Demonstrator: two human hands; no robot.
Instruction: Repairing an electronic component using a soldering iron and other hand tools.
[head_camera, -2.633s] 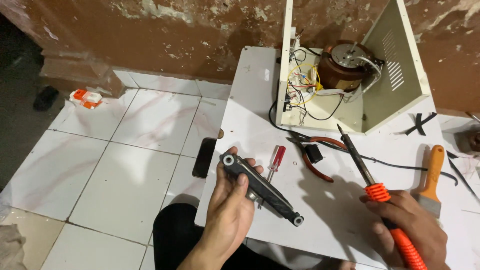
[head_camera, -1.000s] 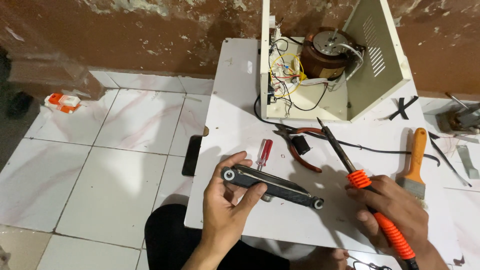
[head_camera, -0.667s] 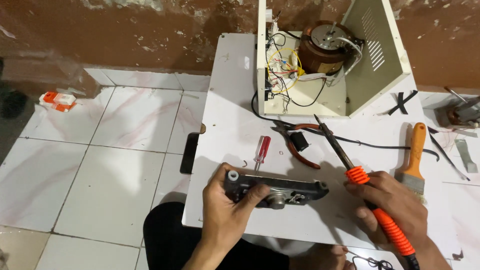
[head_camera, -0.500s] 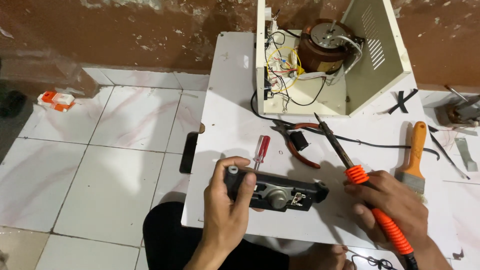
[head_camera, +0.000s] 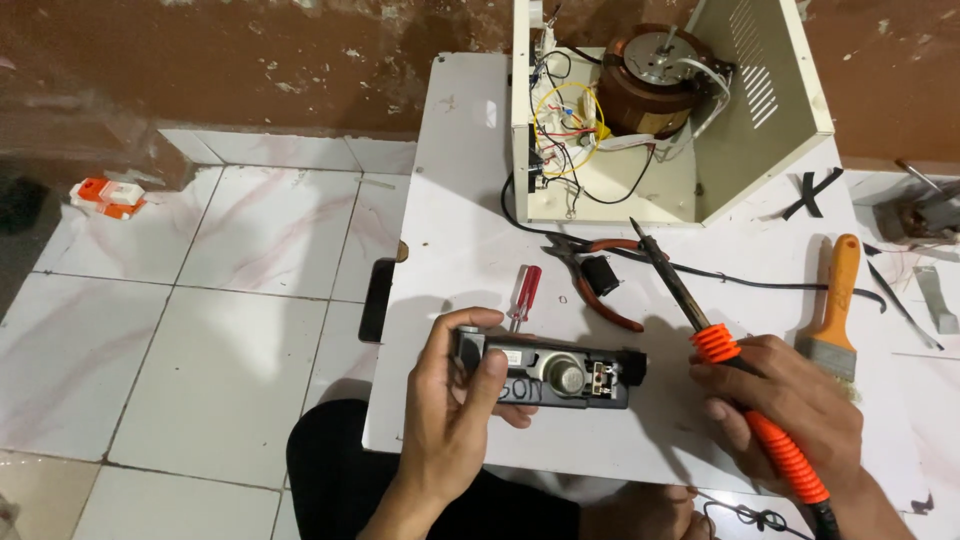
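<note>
Over a white board (head_camera: 470, 120) laid across the tiled floor, the person's left hand (head_camera: 455, 400) grips the near-left end of a long dark panel (head_camera: 548, 368), thumb pressed on its face and fingers curled beneath. Seconds ago the panel sloped away toward the lower right showing a plain back; it has since been levelled and rolled over, so its inner side, with a round fitting and a small switch, now faces up for work. Its long axis runs left to right, parallel to the board's near edge. The right hand (head_camera: 790, 410) is closed around an orange-handled soldering iron (head_camera: 720, 350), tip aimed up-left toward red-handled pliers (head_camera: 600, 280). Beyond stand a red screwdriver (head_camera: 524, 292), a brush (head_camera: 836, 305) and an open metal case (head_camera: 640, 110).
</note>
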